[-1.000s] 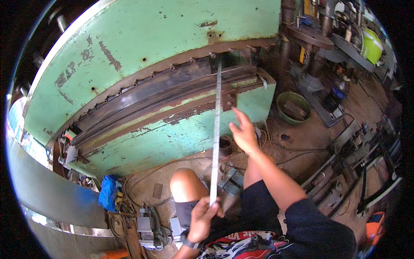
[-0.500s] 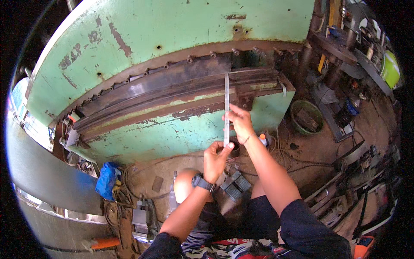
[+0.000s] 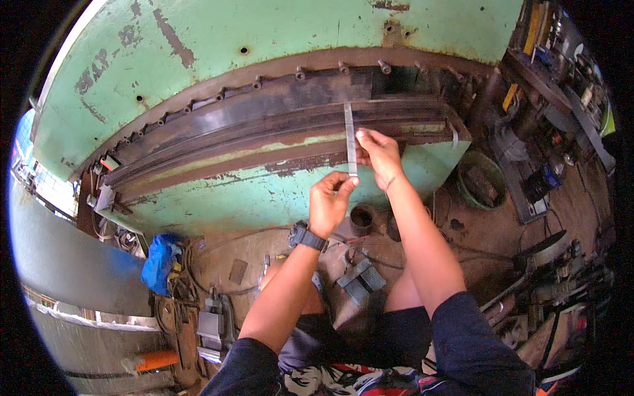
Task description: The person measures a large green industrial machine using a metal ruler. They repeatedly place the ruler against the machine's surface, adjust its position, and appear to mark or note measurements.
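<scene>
Nearest, the left hand [image 3: 329,203] pinches the near end of a narrow, flat, silvery strip [image 3: 351,140] pointing toward twelve o'clock across the long, dark metal bed [image 3: 297,125] of a green-painted machine [image 3: 218,206]. At two o'clock from it, the right hand [image 3: 383,157] curls beside the strip, contact impossible to tell. The step appears to be steadying the strip, further movement calling for straight alignment; its far tip's seating is unclear.

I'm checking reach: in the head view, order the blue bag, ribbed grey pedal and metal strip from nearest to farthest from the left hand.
1. Metal strip: in the left hand
2. Ribbed grey pedal: lower in view
3. Blue bag: off to the left
</scene>
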Motion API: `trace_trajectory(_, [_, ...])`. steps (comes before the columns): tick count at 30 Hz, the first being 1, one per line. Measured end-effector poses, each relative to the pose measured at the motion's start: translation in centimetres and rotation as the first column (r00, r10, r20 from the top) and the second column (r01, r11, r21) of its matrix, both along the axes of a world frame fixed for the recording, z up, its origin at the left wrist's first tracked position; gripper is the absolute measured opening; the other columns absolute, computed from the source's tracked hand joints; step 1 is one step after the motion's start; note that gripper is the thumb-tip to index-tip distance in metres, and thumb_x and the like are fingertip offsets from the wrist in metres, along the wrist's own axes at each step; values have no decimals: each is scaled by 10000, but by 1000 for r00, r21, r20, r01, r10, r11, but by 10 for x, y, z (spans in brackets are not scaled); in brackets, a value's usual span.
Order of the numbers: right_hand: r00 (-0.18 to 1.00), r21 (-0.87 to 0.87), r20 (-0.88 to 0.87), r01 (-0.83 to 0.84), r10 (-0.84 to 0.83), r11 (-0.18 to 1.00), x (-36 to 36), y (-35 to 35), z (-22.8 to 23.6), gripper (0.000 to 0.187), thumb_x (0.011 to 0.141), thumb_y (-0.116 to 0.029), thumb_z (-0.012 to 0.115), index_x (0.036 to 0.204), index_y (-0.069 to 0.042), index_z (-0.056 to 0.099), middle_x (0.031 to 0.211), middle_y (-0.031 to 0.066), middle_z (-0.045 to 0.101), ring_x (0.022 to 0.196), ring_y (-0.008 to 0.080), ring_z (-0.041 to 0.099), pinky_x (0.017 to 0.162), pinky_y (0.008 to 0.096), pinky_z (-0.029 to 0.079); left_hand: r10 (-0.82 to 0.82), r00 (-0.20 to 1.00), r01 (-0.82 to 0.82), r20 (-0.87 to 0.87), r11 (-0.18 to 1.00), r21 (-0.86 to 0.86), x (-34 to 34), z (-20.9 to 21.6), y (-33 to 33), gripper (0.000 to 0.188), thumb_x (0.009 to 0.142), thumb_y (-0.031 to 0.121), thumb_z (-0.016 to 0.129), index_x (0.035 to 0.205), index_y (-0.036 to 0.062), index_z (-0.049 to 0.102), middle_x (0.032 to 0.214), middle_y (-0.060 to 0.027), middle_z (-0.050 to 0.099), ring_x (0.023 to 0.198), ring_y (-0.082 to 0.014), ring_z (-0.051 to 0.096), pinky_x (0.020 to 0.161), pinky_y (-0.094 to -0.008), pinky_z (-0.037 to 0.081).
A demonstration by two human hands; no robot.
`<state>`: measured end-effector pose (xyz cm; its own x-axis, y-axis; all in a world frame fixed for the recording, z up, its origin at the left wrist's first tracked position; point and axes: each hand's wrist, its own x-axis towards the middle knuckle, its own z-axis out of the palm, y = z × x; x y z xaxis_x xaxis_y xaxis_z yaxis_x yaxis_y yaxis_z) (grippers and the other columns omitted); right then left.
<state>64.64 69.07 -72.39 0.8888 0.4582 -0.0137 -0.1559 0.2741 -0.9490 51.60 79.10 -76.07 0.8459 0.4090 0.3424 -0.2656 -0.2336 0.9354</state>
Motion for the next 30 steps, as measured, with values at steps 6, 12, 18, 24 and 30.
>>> trace_trajectory(6, [875, -111, 460, 222, -148, 969, -16, 17, -10, 262, 925, -165, 693, 1122, 8, 686, 979, 36, 708, 869, 64, 616, 776, 237, 509, 170, 985, -170, -13, 985, 13, 64, 17, 37, 195, 884, 173, 710, 850, -20, 714, 663, -54, 662, 591, -81, 554, 554, -281, 468])
trace_trajectory(12, [782, -145, 560, 419, -275, 897, 23, 50, -9, 194, 890, -118, 702, 1022, 24, 704, 903, 61, 721, 788, 90, 632, 732, 261, 518, 274, 961, -272, 30, 960, -73, 121, 10, 47, 200, 879, 165, 713, 866, -34, 726, 673, -65, 679, 588, -83, 591, 545, -287, 507])
trace_trajectory(18, [790, -96, 447, 508, -419, 856, 62, 70, -18, 177, 807, -156, 766, 854, 8, 722, 760, 111, 721, 660, 142, 645, 643, 307, 510, 329, 939, -342, -99, 923, -175, 136, 34, 40, 284, 862, 219, 747, 784, -53, 727, 638, -54, 668, 533, -72, 572, 480, -257, 458])
trace_trajectory(24, [829, -127, 328, 514, -453, 848, 71, 78, -18, 203, 777, -162, 798, 745, 9, 694, 641, 61, 665, 576, 117, 592, 568, 307, 489, 283, 956, -293, -77, 930, -220, 144, 28, 48, 288, 884, 198, 729, 730, -44, 710, 599, -34, 636, 479, -75, 546, 444, -248, 423])
trace_trajectory(30, [914, -58, 141, 392, -381, 918, 64, 73, -3, 172, 808, -107, 780, 740, 7, 671, 667, 32, 653, 600, 91, 583, 525, 268, 482, 144, 989, -145, -33, 900, -411, 139, 30, 45, 206, 905, 137, 694, 812, -47, 704, 685, -55, 669, 521, -98, 585, 479, -243, 451])
